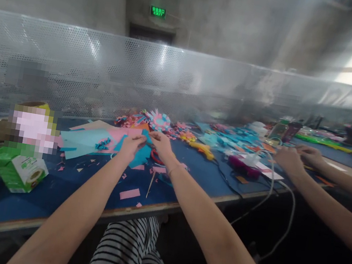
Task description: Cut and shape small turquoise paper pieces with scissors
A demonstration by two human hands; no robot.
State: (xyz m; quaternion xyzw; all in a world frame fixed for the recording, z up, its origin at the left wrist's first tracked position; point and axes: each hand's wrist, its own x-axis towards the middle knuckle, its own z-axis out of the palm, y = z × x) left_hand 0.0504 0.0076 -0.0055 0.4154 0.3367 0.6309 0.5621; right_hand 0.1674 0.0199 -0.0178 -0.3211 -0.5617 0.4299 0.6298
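Both my arms reach forward over a blue-topped table. My left hand and my right hand meet over a teal paper piece, and the fingers of both pinch its upper edge. Under and beside it lie pink paper and a light blue sheet. Red-handled scissors lie just below my right wrist. A thin wooden stick lies nearer the table edge.
Paper flowers and several coloured scraps sit at the back by a perforated metal screen. A green box lies at left. A yellow glue gun and white cable are to the right, near another person's hands.
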